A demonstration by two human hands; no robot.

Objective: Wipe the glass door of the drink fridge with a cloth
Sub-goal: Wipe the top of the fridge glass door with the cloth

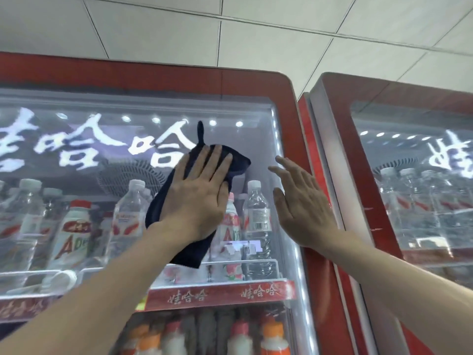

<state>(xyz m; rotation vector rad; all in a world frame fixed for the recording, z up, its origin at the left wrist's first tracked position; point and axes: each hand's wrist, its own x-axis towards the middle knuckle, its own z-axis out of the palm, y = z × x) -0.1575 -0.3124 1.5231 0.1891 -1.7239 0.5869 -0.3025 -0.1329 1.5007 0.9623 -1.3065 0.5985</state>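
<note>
A red-framed drink fridge fills the view, and its glass door (76, 190) carries large white characters near the top. A dark navy cloth (160, 201) lies flat against the upper right part of the glass. My left hand (197, 193) presses on the cloth with straight, spread fingers. My right hand (299, 201) is open, with fingers straight, by the door's right edge next to the red frame (294, 129). Whether the right hand touches the glass I cannot tell.
Behind the glass stand several water and drink bottles (256, 221) on a wire shelf with a red label strip (220, 294). More bottles fill the shelf below. A second red fridge (409, 175) stands close on the right. White tiles cover the surface above the fridges.
</note>
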